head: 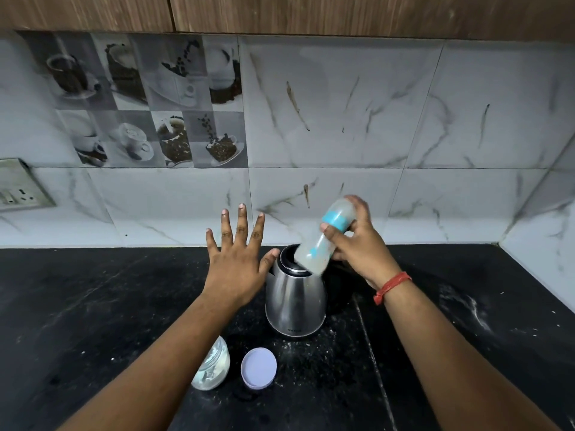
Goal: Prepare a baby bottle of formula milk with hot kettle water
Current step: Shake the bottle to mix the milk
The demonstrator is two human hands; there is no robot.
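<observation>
My right hand (361, 244) grips a capped baby bottle (314, 248) with a blue collar, held tilted in the air above the steel kettle (294, 301); the bottle looks motion-blurred and holds whitish liquid. My left hand (238, 259) hovers flat with fingers spread, just left of the kettle's top, holding nothing. The kettle stands upright on the black counter (93, 306). In front of it sits a glass jar (213, 365) of white powder, partly behind my left forearm, with its lilac lid (259, 367) lying beside it.
White powder specks are scattered over the counter around the kettle and at the right. A tiled wall rises close behind, with a socket plate (21, 189) at the far left. Wooden cabinets hang overhead. The wall corner closes the right side.
</observation>
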